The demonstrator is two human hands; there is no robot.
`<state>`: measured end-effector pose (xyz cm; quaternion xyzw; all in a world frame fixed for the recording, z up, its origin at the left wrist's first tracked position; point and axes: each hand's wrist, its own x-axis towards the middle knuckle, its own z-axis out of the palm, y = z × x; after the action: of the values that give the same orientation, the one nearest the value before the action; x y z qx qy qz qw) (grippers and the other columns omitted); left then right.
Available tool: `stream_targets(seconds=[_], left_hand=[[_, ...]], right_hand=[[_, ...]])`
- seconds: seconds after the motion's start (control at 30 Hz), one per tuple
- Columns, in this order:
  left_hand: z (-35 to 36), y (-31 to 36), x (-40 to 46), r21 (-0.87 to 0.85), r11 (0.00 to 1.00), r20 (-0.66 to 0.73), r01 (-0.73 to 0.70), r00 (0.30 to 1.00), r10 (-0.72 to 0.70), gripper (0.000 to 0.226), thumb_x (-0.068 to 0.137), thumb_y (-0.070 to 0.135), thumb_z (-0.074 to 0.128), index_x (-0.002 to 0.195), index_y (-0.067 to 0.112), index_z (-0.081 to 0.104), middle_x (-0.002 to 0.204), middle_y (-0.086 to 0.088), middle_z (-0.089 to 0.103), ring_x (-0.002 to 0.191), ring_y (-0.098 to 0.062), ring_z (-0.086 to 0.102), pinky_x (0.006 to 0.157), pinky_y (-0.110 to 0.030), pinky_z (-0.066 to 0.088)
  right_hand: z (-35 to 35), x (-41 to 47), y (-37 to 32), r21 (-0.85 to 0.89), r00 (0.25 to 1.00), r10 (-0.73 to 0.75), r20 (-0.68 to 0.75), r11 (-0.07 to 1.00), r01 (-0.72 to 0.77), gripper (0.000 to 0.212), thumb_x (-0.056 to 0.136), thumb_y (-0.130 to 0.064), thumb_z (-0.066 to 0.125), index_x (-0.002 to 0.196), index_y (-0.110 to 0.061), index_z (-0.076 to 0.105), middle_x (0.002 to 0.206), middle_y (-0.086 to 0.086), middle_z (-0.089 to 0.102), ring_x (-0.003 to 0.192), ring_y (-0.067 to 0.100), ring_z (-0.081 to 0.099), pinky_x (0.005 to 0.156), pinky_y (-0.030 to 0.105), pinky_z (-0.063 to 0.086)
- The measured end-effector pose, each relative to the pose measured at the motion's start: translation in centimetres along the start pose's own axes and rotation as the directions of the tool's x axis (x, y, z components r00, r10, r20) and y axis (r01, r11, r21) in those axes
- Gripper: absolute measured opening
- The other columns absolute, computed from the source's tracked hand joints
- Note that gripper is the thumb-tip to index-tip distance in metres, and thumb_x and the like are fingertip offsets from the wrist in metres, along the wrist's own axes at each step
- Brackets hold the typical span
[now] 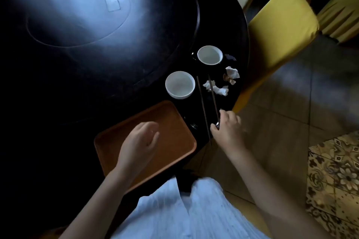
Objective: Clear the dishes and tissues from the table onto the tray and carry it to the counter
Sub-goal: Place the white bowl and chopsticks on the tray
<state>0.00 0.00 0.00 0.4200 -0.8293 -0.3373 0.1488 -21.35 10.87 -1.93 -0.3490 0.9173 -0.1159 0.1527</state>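
Our right hand (226,126) pinches one chopstick (213,99), which runs toward 12 o'clock; left hand (141,137) hovers loose-fingered over the tray (174,114).

A yellow-covered chair (281,31) stands beside the dark tabletop (58,83); tiled floor (287,106) and what seems a patterned mat (334,178) lie below.

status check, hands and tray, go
Left hand open over empty tray. Right hand pinching one chopstick. Bowls, tissues not yet cleared. Nothing in the way.
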Motion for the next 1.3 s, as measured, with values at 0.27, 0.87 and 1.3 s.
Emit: stream_targets(seconds=[0.27, 0.87, 1.3], left_hand=[[4.6, -0.3, 11.0, 0.394, 0.913, 0.035, -0.102, 0.995, 0.096, 0.042, 0.087, 0.029, 0.052, 0.125, 0.011, 0.051, 0.119, -0.009, 0.059, 0.112, -0.029, 0.052, 0.083, -0.041, 0.046], [9.2, -1.8, 19.2, -0.167, 0.899, -0.027, 0.404, 0.910, -0.414, 0.044, 0.083, 0.011, 0.057, 0.122, 0.013, 0.036, 0.093, -0.011, 0.064, 0.071, -0.023, 0.064, 0.065, -0.039, 0.053], [9.3, -2.6, 19.7, -0.398, 0.729, 0.039, 0.557, 0.804, -0.593, 0.019, 0.081, 0.007, 0.056, 0.068, 0.020, 0.060, 0.078, -0.014, 0.070, 0.058, -0.019, 0.071, 0.063, -0.034, 0.060]], right_hand=[[2.6, 5.7, -0.5, -0.273, 0.994, -0.042, 0.097, 0.960, 0.067, 0.079, 0.088, -0.042, 0.054, 0.145, -0.008, 0.012, 0.151, 0.012, 0.024, 0.136, 0.029, 0.026, 0.099, 0.042, 0.041], [4.4, 10.1, 1.1, 0.084, 0.966, -0.027, 0.256, 0.996, 0.005, 0.006, 0.085, -0.006, 0.052, 0.090, -0.004, 0.055, 0.090, 0.013, 0.064, 0.085, 0.029, 0.064, 0.069, 0.037, 0.054], [4.0, 11.7, 2.8, 0.400, 0.939, 0.113, 0.325, 0.883, -0.245, 0.016, 0.075, -0.012, 0.070, 0.091, -0.008, 0.071, 0.082, 0.007, 0.072, 0.082, 0.019, 0.066, 0.069, 0.023, 0.048]])
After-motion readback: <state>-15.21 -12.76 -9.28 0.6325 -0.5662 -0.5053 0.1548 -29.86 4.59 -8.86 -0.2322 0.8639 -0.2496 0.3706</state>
